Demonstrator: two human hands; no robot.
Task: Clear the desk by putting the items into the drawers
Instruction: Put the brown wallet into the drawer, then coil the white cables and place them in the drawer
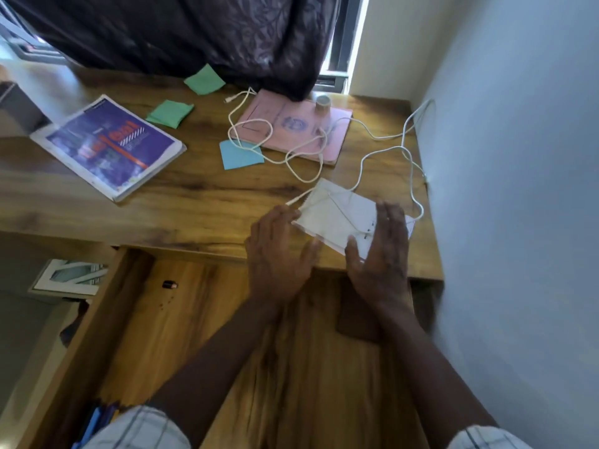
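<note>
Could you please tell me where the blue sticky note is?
In the head view, the blue sticky note lies mid-desk, touching the pink booklet on its left, right of the purple book.

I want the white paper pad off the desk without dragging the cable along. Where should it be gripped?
The white paper pad lies flat with the white cable across its far part, so probably pinch its near corner by the desk's front edge, coming from the front, between the left hand and right hand.
</note>
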